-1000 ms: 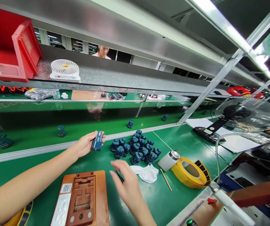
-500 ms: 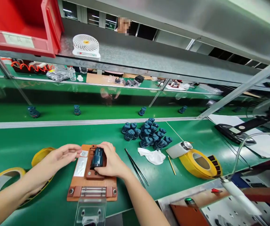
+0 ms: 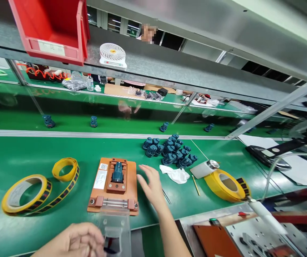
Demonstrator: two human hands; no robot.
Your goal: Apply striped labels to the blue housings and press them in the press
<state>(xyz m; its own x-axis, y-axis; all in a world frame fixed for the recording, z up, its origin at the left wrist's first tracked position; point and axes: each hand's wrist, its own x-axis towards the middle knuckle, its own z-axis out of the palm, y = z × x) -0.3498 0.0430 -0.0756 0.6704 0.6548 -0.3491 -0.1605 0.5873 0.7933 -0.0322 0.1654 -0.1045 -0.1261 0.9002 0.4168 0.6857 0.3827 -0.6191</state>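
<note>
A dark blue plastic housing (image 3: 118, 172) lies in the recess of a brown fixture (image 3: 132, 185) on the green bench. My right hand (image 3: 152, 187) is just right of the fixture, fingers apart and holding nothing. Partly hidden by it are black tweezers (image 3: 166, 197). Down at the front edge, my left hand (image 3: 80, 241) has its fingers curled at the left edge of the clear plastic cover (image 3: 125, 232), which hangs folded open from the fixture's hinge.
Yellow label rolls (image 3: 7, 201) lie at left, another yellow roll (image 3: 214, 187) at right. Several blue housings (image 3: 169, 150) cluster behind a white cloth (image 3: 175, 174), a white bottle (image 3: 203, 169) and a yellow stick (image 3: 196, 185). A shelf overhead carries a red bin (image 3: 54, 53) and white fan (image 3: 112, 55).
My right hand has let go of the housing and moved right, off the fixture. My left hand has come down from beside the fixture to the clear cover. The view has shifted.
</note>
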